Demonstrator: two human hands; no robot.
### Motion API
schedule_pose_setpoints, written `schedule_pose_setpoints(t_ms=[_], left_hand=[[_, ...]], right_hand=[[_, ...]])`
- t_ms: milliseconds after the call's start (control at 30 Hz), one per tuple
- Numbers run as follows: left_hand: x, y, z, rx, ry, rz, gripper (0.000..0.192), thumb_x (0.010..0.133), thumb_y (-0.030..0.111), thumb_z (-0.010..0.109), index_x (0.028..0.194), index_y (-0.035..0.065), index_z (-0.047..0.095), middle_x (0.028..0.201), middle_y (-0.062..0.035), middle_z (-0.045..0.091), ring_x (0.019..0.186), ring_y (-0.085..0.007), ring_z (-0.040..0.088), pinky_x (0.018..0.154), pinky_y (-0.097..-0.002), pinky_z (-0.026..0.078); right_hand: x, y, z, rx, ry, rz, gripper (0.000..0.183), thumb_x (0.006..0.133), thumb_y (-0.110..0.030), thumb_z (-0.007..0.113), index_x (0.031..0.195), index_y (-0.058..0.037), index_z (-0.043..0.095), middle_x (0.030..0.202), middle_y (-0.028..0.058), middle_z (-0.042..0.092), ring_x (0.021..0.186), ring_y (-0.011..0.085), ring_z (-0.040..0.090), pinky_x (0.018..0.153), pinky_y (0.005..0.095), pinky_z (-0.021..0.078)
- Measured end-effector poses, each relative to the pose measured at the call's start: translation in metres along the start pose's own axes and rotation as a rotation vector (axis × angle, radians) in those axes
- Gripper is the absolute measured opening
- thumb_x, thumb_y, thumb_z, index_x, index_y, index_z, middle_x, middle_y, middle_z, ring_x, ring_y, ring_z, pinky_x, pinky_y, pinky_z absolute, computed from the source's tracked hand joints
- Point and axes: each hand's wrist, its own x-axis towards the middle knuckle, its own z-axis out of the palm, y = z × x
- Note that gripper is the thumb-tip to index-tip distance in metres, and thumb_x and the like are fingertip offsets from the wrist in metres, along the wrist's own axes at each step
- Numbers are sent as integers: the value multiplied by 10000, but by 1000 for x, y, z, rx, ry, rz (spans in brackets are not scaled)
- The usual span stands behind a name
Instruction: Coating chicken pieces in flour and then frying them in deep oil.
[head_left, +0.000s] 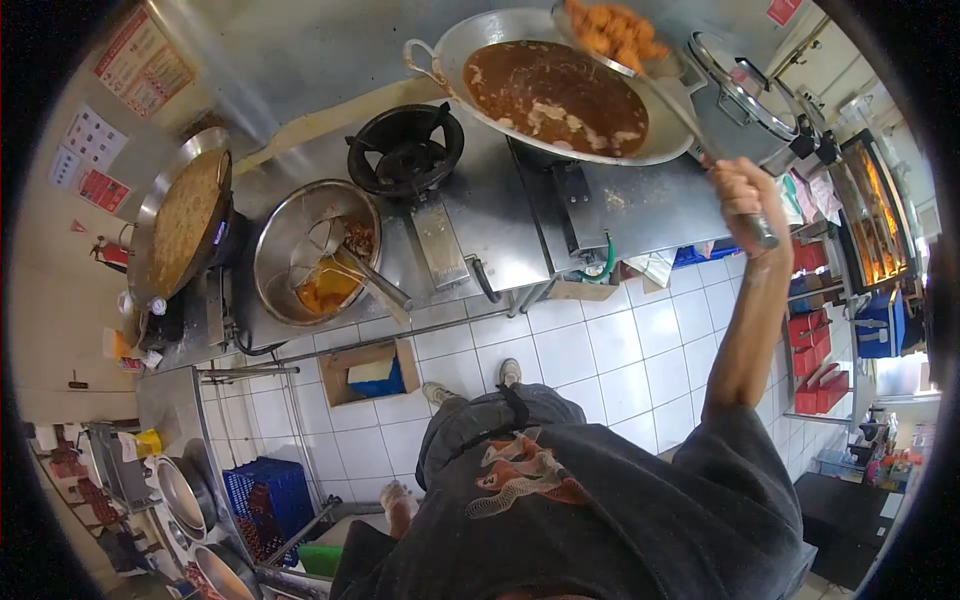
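My right hand grips the handle of a long metal skimmer, raised at the far right. Fried, breaded pieces of food are heaped in its bowl, above the rim of a large two-handled wok. Dark brown oil fills the wok, with pale foam toward its near side. My left hand hangs low at my side, apart from the wok; its fingers are too small and partly hidden to read.
Left of the wok are a bare cast-iron burner and a steel bowl holding strainers and orange liquid. Another wok of tan liquid stands far left. A lidded pot sits right. A cardboard box lies on the tiled floor.
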Motion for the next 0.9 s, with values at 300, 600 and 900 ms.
schedule_pose_setpoints(t_ms=[300, 600, 900], left_hand=[[-2, -28, 21, -65, 47, -43, 192, 807, 284, 558, 896, 120, 602, 908, -29, 613, 883, -191, 578, 739, -304, 469], [46, -61, 57, -392, 194, 19, 160, 817, 230, 539, 893, 102, 594, 869, -48, 608, 815, -193, 590, 709, -315, 487], [34, -29, 29, -837, 18, -86, 160, 823, 190, 521, 937, 95, 581, 868, -51, 601, 807, -173, 583, 676, -329, 498]], right_hand=[[32, 17, -11, 51, 22, 87, 267, 889, -59, 354, 1065, 135, 306, 676, -2, 370, 454, 25, 379, 320, 149, 357], [22, -28, 55, -101, -316, -119, 389, 926, -39, 307, 1254, 126, 179, 706, 7, 293, 472, 37, 299, 343, 181, 332], [-17, -22, 46, 58, -241, 21, 344, 916, -70, 321, 1192, 120, 242, 690, 3, 333, 463, 36, 362, 322, 187, 339]])
